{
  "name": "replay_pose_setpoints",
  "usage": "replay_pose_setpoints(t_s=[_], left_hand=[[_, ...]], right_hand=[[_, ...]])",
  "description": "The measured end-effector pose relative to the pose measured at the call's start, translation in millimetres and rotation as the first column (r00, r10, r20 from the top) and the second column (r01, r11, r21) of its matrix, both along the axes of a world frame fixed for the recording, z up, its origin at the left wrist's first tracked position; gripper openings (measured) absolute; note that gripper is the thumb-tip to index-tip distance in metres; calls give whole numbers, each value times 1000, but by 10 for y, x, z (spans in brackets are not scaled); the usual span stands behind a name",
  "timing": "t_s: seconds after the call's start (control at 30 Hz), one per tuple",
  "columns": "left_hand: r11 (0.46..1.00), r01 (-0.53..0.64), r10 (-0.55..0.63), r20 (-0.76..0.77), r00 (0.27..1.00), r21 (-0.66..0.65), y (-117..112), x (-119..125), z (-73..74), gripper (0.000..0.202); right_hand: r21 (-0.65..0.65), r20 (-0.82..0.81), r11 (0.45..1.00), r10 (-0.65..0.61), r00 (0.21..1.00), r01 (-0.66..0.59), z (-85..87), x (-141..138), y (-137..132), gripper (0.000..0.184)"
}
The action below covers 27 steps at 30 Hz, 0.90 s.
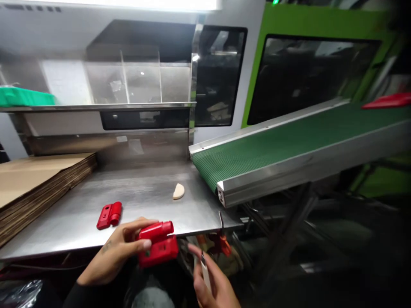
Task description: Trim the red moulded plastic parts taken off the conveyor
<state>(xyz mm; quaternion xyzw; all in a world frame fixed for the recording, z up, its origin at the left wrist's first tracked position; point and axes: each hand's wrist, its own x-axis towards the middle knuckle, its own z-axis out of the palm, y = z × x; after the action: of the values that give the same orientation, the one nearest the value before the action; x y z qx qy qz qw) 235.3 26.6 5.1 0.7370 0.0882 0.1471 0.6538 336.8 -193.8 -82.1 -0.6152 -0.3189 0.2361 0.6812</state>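
My left hand is closed around a red plastic part, holding it just off the front edge of the steel table. My right hand grips a thin blade-like tool at the bottom of the view, a little right of the red part. A second red plastic part lies on the table to the left. A small cream-coloured piece lies near the table's middle.
A green conveyor belt slopes down from the right and ends over the table's right edge, with a red piece at its far end. Stacked cardboard sheets lie at the left. A shelf with clear dividers stands behind.
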Motion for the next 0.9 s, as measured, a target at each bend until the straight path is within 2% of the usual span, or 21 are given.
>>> replay_pose_setpoints(t_s=[0.07,0.17,0.23,0.3,0.37,0.43,0.47,0.5,0.57,0.63,0.7,0.77,0.83,0.9], left_hand=[[991,130,-130,-15,991,-37,-66,-267,42,40],[977,209,-211,-84,974,-30,-129,-553,56,34],[981,142,-155,-85,984,-135,-213,-672,28,38],[957,-33,15,-63,998,-290,-364,-740,-23,46],[867,-183,189,-34,981,-463,-558,-766,-92,51],[738,-209,271,-2,963,-641,-732,-763,-172,47],[666,-212,303,-1,953,-715,-794,-752,-212,43],[605,-225,339,-9,941,-764,-836,-738,-249,37],[533,-275,418,-33,908,-800,-863,-705,-307,26],[520,-293,474,-14,881,-802,-840,-683,-337,21],[527,-265,490,34,871,-808,-808,-686,-335,20],[540,-248,496,66,866,-804,-795,-707,-311,21],[553,-255,500,71,863,-793,-804,-731,-281,24],[557,-272,494,50,868,-784,-819,-751,-259,26]], right_hand=[[89,8,988,128,992,-128,216,-24,86,82],[99,69,955,275,959,-281,445,-187,177,60],[73,119,963,248,961,-258,465,-368,212,45],[62,156,986,143,977,-154,386,-575,244,39],[75,224,996,-63,972,47,268,-780,294,39],[107,325,968,-250,912,227,182,-944,346,41],[120,386,960,-279,879,252,166,-997,359,41],[117,442,970,-244,863,214,171,-1025,356,45],[53,491,999,-34,870,9,232,-997,291,55],[-65,480,991,137,867,-121,333,-878,159,52],[-202,490,975,186,851,-96,433,-727,7,39],[-293,587,956,191,787,-14,506,-609,-110,32],[-287,715,958,208,667,9,554,-562,-155,35],[-249,856,968,210,472,21,610,-575,-128,39]])
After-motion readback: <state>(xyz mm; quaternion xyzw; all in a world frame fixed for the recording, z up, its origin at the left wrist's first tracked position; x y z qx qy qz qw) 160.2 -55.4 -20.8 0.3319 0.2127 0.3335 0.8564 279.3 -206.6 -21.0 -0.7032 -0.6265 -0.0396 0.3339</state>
